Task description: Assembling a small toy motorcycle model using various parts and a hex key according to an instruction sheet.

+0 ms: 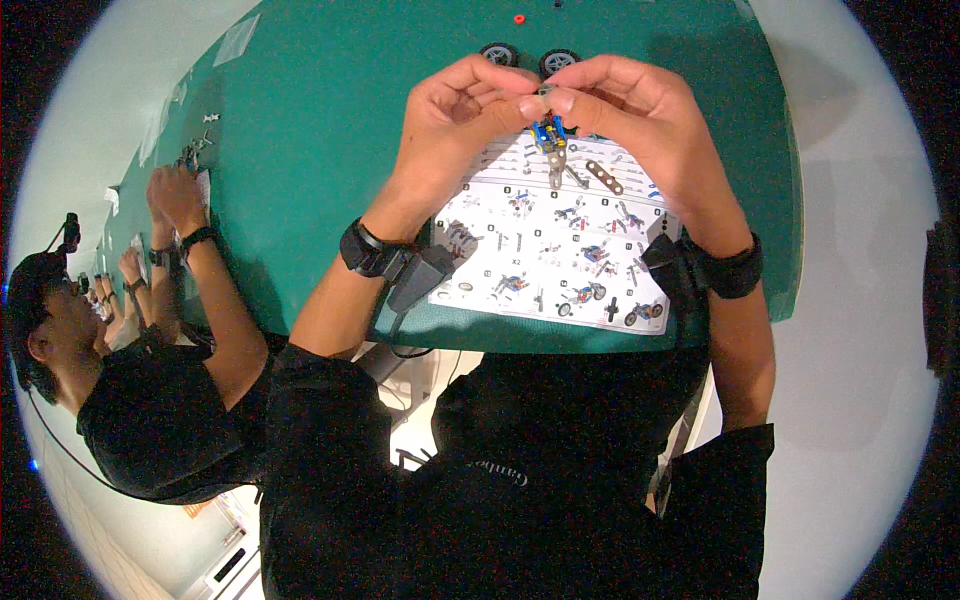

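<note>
Above the far part of an instruction sheet [485, 215], a small partly built model motorcycle [549, 138] with blue, yellow and grey metal pieces is between my hands. My left hand [465, 110] pinches at its far end with thumb and forefinger. Opposite it, my right hand [630, 110] pinches at the same spot, the two thumb tips almost touching. Whatever small piece is between the fingertips is mostly hidden. A perforated strip [604, 177] shows just right of the model, over the sheet.
Two black-tyred wheels, a left wheel [498, 55] and a right wheel [560, 63], are beyond my hands on the green table [330, 130]. A red ring [519, 19] lies farther off. At left, a co-worker [150, 390] handles small parts [195, 150].
</note>
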`<state>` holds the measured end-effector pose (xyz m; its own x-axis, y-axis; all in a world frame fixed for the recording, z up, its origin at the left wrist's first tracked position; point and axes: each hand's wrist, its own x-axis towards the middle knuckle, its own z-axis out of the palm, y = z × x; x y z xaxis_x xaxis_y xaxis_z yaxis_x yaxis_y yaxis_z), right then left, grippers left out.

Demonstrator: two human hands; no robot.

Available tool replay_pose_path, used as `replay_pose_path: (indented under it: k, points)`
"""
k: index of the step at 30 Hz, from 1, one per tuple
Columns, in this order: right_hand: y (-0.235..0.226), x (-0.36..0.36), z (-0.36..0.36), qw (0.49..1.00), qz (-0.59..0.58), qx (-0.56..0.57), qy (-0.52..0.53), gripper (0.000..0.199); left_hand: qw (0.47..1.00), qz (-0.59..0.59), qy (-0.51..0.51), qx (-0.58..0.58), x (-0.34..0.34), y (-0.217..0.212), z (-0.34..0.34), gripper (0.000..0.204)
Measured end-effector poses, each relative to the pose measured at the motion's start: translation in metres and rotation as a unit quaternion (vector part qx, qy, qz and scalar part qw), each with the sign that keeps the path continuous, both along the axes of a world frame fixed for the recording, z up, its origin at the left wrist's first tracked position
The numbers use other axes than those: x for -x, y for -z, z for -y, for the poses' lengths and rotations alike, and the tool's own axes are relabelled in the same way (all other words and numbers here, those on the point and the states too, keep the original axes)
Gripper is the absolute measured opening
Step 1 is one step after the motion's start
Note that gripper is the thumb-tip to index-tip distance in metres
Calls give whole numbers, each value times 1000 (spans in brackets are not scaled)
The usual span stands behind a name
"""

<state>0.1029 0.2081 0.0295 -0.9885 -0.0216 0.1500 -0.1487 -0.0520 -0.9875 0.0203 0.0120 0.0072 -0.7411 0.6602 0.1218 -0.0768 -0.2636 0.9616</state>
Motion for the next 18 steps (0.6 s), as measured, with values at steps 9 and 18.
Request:
replay_pose_path:
  k: [9,18]
  points:
    - [1,-1,-3,994,80,52,-52,28,1000,-23,10,1,-1,-1,1,15]
    - [0,-3,0,995,77,64,-24,28,1000,-17,8,9,0,1,2,15]
